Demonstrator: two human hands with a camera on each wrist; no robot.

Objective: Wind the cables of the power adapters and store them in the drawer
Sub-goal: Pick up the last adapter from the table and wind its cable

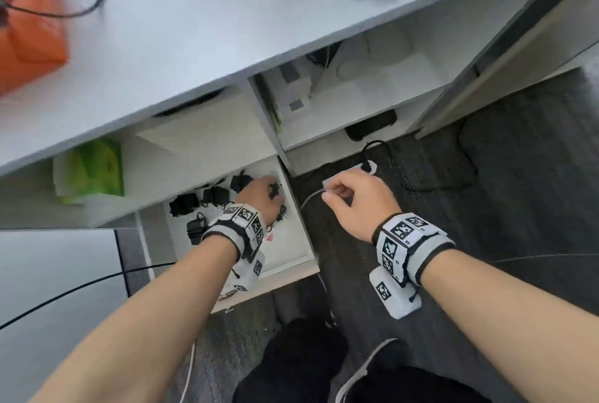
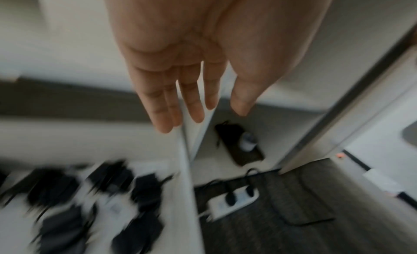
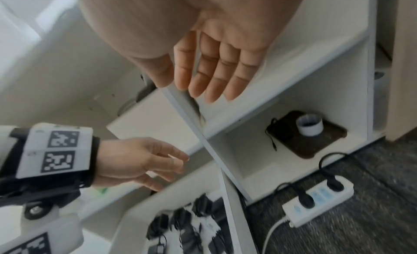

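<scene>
Left hand [image 1: 259,195] is held over the open drawer [image 1: 304,234], fingers relaxed, nothing gripped. Wound power adapters [image 1: 194,208] are seen inside. Right hand [image 1: 353,201], right of the drawer above the floor, fingers loose, nothing held.

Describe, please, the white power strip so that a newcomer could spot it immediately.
Start at the open drawer holding the black power adapters, then look right to the dark carpet at the foot of the white shelf unit. The power strip lies there, the only white item on the carpet, with black plugs in it.
</scene>
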